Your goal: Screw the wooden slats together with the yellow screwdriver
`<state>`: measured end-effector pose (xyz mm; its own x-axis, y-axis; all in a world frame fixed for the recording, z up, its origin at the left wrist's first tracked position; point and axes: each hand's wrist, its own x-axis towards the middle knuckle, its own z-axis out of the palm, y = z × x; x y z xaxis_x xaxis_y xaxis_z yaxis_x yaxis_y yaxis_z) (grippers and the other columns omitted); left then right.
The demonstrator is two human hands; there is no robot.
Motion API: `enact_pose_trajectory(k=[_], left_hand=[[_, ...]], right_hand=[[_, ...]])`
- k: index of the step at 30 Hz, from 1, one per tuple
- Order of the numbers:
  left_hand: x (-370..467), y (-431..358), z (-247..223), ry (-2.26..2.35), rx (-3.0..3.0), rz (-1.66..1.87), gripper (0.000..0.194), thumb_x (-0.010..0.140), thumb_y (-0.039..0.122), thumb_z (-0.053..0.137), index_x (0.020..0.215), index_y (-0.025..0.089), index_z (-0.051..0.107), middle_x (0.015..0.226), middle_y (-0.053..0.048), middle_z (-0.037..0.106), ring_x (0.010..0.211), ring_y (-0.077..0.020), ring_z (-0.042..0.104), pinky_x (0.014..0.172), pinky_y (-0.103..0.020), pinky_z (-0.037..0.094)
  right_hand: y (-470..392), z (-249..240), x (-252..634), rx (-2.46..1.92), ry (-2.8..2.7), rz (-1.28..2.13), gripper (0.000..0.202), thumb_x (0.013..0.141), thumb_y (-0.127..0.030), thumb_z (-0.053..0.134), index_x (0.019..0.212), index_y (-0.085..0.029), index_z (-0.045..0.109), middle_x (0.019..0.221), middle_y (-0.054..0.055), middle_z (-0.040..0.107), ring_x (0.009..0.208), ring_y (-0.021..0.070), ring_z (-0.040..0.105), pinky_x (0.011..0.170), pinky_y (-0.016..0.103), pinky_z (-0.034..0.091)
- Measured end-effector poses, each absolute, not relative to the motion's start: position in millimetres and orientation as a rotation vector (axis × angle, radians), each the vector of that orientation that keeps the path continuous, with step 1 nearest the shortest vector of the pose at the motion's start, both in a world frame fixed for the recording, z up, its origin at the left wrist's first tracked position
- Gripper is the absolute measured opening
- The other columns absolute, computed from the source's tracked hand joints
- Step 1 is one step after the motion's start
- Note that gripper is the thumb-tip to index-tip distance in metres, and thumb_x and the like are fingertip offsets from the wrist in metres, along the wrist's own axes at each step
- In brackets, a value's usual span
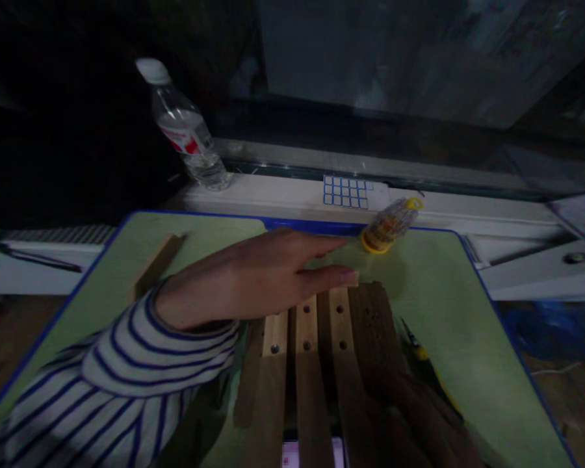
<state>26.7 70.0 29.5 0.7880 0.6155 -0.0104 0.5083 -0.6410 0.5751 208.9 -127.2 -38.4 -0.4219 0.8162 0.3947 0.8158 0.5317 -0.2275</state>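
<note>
My left hand (258, 276), in a striped sleeve, reaches across the far end of a wooden piece. Its thumb and forefinger are stretched out and apart, with nothing visible between them. Below it run three pale wooden slats (309, 377) side by side, with round holes or screw heads near their far ends. They lie on a rough darker board (373, 318). Dim and blurred, my right hand (414, 416) is by the right side of the slats; how its fingers are bent does not show clearly. A slim yellow-and-black tool (422, 354) lies beside it.
The pale green table (448, 279) has a blue rim. A small wooden block (158, 263) lies at its left. A clear container with yellow ends (390, 227) stands at the back. A water bottle (190, 133) and a blue-gridded sheet (346, 192) are on the white sill (273, 192).
</note>
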Motion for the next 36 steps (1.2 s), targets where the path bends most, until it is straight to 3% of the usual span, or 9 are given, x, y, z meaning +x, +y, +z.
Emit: enact_pose_trajectory(k=[5, 9, 12, 18, 21, 26, 29, 33, 36], left_hand=[[12.2, 70.0, 42.4, 0.965, 2.406, 0.519, 0.046, 0.087, 0.051, 0.046, 0.125, 0.026, 0.054, 0.115, 0.0, 0.065, 0.098, -0.0187, 0.062, 0.086, -0.029, 0.048], [-1.7, 61.0, 57.1, 1.053, 2.364, 0.733, 0.044, 0.088, 0.046, 0.047, 0.123, 0.021, 0.056, 0.12, -0.003, 0.062, 0.104, -0.0192, 0.06, 0.092, -0.033, 0.047], [-13.1, 46.0, 68.3, 1.089, 2.33, 0.834, 0.04, 0.088, 0.042, 0.048, 0.12, 0.019, 0.059, 0.116, -0.004, 0.064, 0.101, -0.0189, 0.061, 0.088, -0.032, 0.05], [-43.4, 11.1, 71.8, 1.226, 2.274, 0.98, 0.035, 0.087, 0.042, 0.05, 0.109, 0.018, 0.063, 0.1, -0.004, 0.069, 0.089, -0.0172, 0.063, 0.072, -0.025, 0.05], [-61.3, -3.2, 63.0, 1.297, 2.294, 0.95, 0.032, 0.087, 0.042, 0.049, 0.096, 0.016, 0.066, 0.087, -0.002, 0.069, 0.077, -0.0141, 0.061, 0.064, -0.021, 0.046], [-88.6, -23.6, 39.3, 1.347, 2.298, 0.851, 0.031, 0.088, 0.041, 0.047, 0.086, 0.016, 0.065, 0.076, -0.001, 0.066, 0.064, -0.0119, 0.057, 0.057, -0.021, 0.04], [-101.8, -34.0, 23.2, 1.319, 2.282, 0.718, 0.03, 0.089, 0.039, 0.045, 0.089, 0.018, 0.065, 0.079, 0.0, 0.066, 0.069, -0.0125, 0.059, 0.061, -0.022, 0.041], [-113.1, -40.3, -1.6, 1.287, 2.336, 0.586, 0.028, 0.091, 0.036, 0.043, 0.094, 0.019, 0.065, 0.077, 0.0, 0.066, 0.068, -0.0127, 0.059, 0.062, -0.022, 0.041], [-114.6, -39.6, -22.1, 1.229, 2.469, 0.53, 0.027, 0.092, 0.031, 0.042, 0.099, 0.019, 0.065, 0.094, -0.004, 0.067, 0.087, -0.0162, 0.061, 0.078, -0.026, 0.044]], right_hand=[[-133.3, -25.8, 221.0, -1.354, -2.296, -0.11, 0.032, 0.084, -0.031, 0.058, 0.115, -0.022, 0.056, 0.122, 0.01, 0.058, 0.106, 0.0239, 0.057, 0.08, 0.034, 0.052], [-146.1, -17.5, 229.2, -1.363, -2.183, -0.259, 0.041, 0.082, -0.036, 0.059, 0.118, -0.015, 0.052, 0.119, 0.015, 0.058, 0.107, 0.0278, 0.056, 0.078, 0.038, 0.052], [-156.3, -14.4, 227.9, -1.404, -2.062, -0.362, 0.04, 0.082, -0.028, 0.06, 0.118, -0.015, 0.051, 0.11, 0.013, 0.061, 0.099, 0.0243, 0.059, 0.076, 0.037, 0.05], [-170.6, -0.3, 213.9, -1.285, -2.109, -0.468, 0.018, 0.087, -0.018, 0.053, 0.104, -0.013, 0.06, 0.088, 0.008, 0.068, 0.081, 0.0172, 0.062, 0.071, 0.03, 0.047], [-170.8, 5.9, 202.7, -1.144, -2.254, -0.427, 0.019, 0.091, -0.015, 0.043, 0.094, -0.014, 0.061, 0.082, 0.008, 0.07, 0.076, 0.0161, 0.063, 0.066, 0.028, 0.048], [-164.2, -0.6, 170.5, -1.051, -2.396, -0.301, 0.021, 0.089, -0.013, 0.041, 0.099, -0.013, 0.06, 0.086, 0.009, 0.069, 0.075, 0.0176, 0.063, 0.065, 0.03, 0.05], [-162.0, -8.1, 147.4, -1.077, -2.47, -0.293, 0.027, 0.082, -0.001, 0.041, 0.098, -0.014, 0.059, 0.085, 0.007, 0.069, 0.071, 0.0186, 0.063, 0.062, 0.031, 0.051], [-159.1, -16.2, 121.5, -1.208, -2.638, -0.224, 0.03, 0.071, 0.001, 0.055, 0.096, -0.016, 0.059, 0.085, 0.005, 0.066, 0.071, 0.0214, 0.063, 0.062, 0.035, 0.053], [-154.2, -18.2, 105.1, -1.28, -2.743, -0.218, 0.032, 0.072, 0.0, 0.058, 0.099, -0.016, 0.059, 0.086, 0.006, 0.065, 0.071, 0.0223, 0.063, 0.06, 0.036, 0.053]])
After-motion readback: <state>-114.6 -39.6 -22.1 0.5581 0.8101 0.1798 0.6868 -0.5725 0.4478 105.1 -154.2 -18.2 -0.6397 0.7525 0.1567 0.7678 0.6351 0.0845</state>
